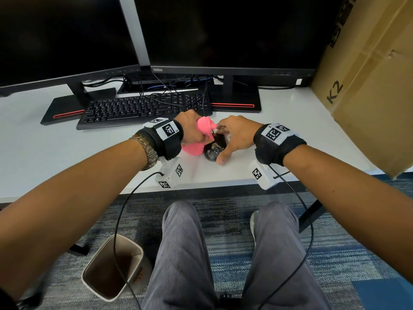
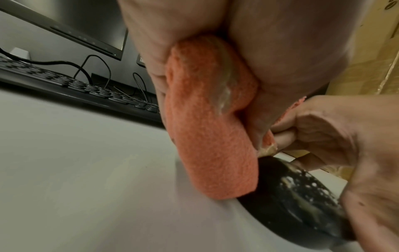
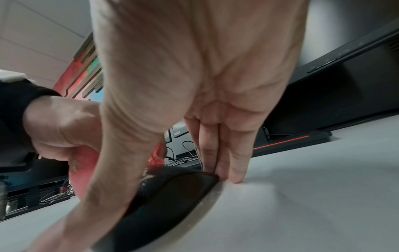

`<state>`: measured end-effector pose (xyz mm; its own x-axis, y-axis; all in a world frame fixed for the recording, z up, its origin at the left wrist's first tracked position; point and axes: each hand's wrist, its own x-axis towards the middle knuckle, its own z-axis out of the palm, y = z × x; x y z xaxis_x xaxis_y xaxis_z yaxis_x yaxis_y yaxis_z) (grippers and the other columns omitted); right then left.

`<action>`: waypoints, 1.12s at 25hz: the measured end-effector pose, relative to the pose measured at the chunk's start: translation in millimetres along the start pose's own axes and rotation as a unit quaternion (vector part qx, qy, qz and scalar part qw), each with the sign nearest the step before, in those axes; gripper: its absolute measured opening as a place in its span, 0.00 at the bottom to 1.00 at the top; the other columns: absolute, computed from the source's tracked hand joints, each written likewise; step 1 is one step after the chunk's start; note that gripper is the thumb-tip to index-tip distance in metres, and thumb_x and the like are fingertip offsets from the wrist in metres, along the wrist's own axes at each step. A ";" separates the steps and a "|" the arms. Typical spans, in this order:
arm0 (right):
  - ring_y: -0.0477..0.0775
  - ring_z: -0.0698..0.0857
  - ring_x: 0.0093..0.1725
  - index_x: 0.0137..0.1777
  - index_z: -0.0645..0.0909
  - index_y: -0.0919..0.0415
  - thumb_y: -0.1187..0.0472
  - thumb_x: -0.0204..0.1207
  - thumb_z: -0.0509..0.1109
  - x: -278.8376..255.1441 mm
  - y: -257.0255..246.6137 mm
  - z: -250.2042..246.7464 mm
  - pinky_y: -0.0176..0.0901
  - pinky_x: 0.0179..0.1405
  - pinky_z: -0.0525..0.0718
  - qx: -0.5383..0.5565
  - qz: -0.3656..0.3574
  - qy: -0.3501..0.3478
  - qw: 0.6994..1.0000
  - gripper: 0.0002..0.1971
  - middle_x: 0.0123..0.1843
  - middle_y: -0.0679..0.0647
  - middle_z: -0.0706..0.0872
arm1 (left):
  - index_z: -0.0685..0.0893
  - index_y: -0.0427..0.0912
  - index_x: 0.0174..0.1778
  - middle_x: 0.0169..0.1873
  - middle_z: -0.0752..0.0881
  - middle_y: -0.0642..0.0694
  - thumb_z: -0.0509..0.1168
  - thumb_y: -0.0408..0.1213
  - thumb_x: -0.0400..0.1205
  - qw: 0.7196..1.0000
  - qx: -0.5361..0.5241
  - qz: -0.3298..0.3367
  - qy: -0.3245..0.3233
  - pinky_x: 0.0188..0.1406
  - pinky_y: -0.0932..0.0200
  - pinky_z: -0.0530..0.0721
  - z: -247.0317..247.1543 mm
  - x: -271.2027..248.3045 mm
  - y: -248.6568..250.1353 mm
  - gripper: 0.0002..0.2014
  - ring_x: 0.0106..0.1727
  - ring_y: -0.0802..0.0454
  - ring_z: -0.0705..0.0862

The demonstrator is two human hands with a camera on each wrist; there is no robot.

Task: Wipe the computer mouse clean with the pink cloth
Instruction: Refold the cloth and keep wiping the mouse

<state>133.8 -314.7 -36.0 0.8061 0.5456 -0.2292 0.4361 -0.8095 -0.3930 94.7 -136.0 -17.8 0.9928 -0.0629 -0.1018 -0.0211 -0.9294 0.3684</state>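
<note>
A black computer mouse (image 1: 213,151) lies on the white desk (image 1: 67,153), its rear top speckled with whitish grime (image 2: 302,192). My left hand (image 1: 190,130) grips the bunched pink cloth (image 1: 204,128) in a fist and presses it against the mouse's left front part; the cloth (image 2: 207,129) carries a pale smear. My right hand (image 1: 231,143) pinches the mouse (image 3: 168,196) from the right, with the thumb at its near end and the fingers (image 3: 235,163) down along its far side. The mouse's front is hidden under both hands.
A black keyboard (image 1: 143,108) lies just behind the hands, with two dark monitors (image 1: 223,30) and loose cables behind it. A large cardboard box (image 1: 368,86) leans at the right. The desk's front edge is close below my wrists; a bin (image 1: 111,267) stands on the floor.
</note>
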 end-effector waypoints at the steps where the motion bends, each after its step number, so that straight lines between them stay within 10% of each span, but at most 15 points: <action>1: 0.56 0.80 0.76 0.79 0.72 0.61 0.38 0.46 0.90 0.1 0.2 0.2 0.55 0.77 0.79 -0.002 0.000 0.001 1.000 0.61 0.77 0.54 0.83 | 0.85 0.46 0.43 0.41 0.88 0.41 0.77 0.49 0.70 1.000 0.000 -0.001 0.000 0.38 0.54 0.86 0.5 -0.5 -0.1 0.13 0.42 0.43 0.86; 28: 0.58 0.81 0.75 0.80 0.72 0.63 0.41 0.48 0.91 -6.6 -2.1 0.6 0.56 0.76 0.80 0.004 -0.004 0.001 1.000 0.59 0.77 0.56 0.82 | 0.85 0.44 0.43 0.40 0.87 0.42 0.75 0.47 0.72 0.997 -0.067 -0.012 -0.024 0.31 0.56 0.87 6.8 -32.8 2.2 0.12 0.41 0.43 0.86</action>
<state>127.3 -316.5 -34.2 0.8039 0.5508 -0.2244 0.4384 -0.8037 -0.4023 61.2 -138.4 -19.9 0.9861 -0.0607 -0.1547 0.0224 -0.8739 0.4856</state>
